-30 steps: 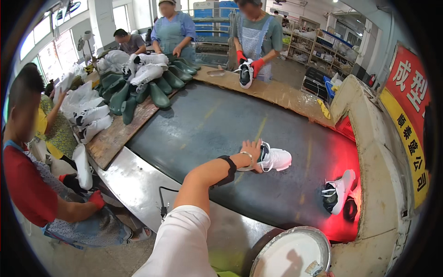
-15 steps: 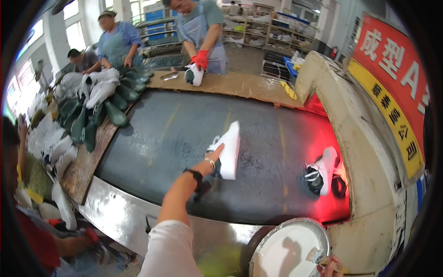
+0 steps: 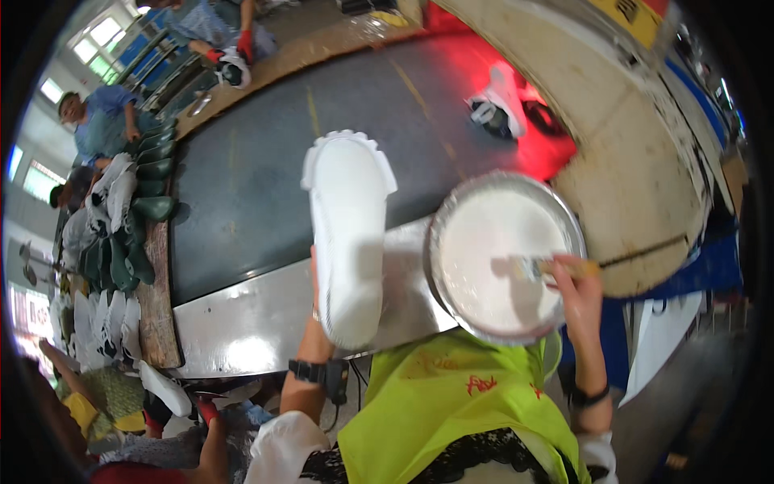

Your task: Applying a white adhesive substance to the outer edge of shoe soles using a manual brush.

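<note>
Held up in front of me is a white shoe (image 3: 351, 234), its pale underside turned toward me and a ruffled edge round the toe. My left hand (image 3: 315, 284) grips it from behind, so most of the fingers are hidden. In my right hand (image 3: 579, 292) is a brush (image 3: 529, 268), pinched by the handle, with its bristle end over white liquid (image 3: 484, 230). That liquid fills a round metal basin (image 3: 436, 278) at the near right. Whether the bristles touch the liquid I cannot tell.
A dark conveyor belt (image 3: 258, 194) runs across, with another shoe (image 3: 501, 101) in red light by a beige machine housing (image 3: 637, 185). Green shoe lasts (image 3: 153, 208) and white shoe uppers crowd the left board. Co-workers stand at the far and left sides; one red-gloved person handles a shoe (image 3: 234, 71).
The shoe under my left hand has come off the belt and now hangs close to me, underside facing me. My right hand has brought the brush further over the basin. My view has shifted.
</note>
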The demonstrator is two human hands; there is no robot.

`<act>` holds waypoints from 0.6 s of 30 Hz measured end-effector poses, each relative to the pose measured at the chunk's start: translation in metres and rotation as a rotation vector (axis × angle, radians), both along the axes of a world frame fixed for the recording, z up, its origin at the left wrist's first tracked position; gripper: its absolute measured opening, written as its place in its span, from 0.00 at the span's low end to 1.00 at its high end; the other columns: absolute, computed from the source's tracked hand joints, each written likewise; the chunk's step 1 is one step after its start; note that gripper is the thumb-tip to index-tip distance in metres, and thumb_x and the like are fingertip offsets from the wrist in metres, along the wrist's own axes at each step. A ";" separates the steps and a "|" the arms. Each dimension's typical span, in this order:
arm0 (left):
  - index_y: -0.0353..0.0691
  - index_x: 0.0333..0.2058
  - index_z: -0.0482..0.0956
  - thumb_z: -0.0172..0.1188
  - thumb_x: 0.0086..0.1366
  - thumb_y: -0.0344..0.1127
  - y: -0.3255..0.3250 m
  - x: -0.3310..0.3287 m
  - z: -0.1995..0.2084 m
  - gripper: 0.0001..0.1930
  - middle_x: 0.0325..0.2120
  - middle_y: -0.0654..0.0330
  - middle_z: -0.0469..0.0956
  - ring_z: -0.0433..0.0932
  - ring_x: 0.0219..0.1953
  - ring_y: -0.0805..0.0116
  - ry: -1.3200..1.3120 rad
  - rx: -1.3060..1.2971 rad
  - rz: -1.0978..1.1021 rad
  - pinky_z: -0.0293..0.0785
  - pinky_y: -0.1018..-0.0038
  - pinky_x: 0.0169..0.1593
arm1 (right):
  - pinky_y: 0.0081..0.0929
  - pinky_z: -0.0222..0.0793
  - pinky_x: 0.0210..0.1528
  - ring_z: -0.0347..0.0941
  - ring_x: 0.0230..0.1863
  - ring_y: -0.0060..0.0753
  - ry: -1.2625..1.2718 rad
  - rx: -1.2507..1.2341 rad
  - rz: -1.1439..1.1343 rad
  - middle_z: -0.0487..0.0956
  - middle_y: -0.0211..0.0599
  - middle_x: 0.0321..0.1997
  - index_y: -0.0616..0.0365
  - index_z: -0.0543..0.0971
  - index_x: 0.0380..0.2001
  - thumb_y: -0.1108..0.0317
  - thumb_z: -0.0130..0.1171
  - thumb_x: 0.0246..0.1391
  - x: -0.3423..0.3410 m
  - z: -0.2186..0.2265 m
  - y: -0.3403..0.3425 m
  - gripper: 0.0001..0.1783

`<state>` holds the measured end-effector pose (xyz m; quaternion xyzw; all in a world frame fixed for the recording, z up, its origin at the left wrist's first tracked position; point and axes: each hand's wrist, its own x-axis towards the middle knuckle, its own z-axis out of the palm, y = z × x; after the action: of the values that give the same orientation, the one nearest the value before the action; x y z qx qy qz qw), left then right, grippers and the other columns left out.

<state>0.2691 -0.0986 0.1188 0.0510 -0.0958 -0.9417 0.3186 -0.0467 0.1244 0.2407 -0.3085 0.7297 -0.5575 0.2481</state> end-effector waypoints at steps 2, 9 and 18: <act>0.40 0.63 0.58 0.41 0.69 0.57 0.041 0.007 -0.009 0.32 0.56 0.51 0.68 0.72 0.54 0.58 -0.005 0.021 -0.036 0.68 0.59 0.59 | 0.22 0.74 0.36 0.78 0.37 0.26 0.239 0.063 0.136 0.81 0.41 0.35 0.65 0.78 0.42 0.69 0.58 0.57 -0.003 -0.009 -0.027 0.12; 0.40 0.58 0.63 0.43 0.68 0.55 0.119 0.006 -0.029 0.29 0.51 0.54 0.71 0.73 0.51 0.60 0.131 -0.082 -0.062 0.70 0.61 0.54 | 0.38 0.72 0.35 0.77 0.30 0.51 0.617 0.383 0.214 0.80 0.46 0.27 0.59 0.80 0.34 0.61 0.56 0.54 -0.010 -0.068 -0.078 0.13; 0.40 0.52 0.69 0.46 0.67 0.53 0.002 -0.113 0.014 0.25 0.45 0.58 0.74 0.74 0.46 0.64 0.301 -0.388 0.175 0.73 0.64 0.49 | 0.30 0.71 0.33 0.78 0.29 0.38 0.480 0.134 0.206 0.80 0.43 0.26 0.62 0.79 0.33 0.67 0.58 0.55 -0.024 -0.043 -0.057 0.09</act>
<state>0.1564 -0.0969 0.1327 -0.1436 -0.2212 -0.8716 0.4132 -0.0703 0.0676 0.1980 -0.4873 0.7677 -0.3908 0.1430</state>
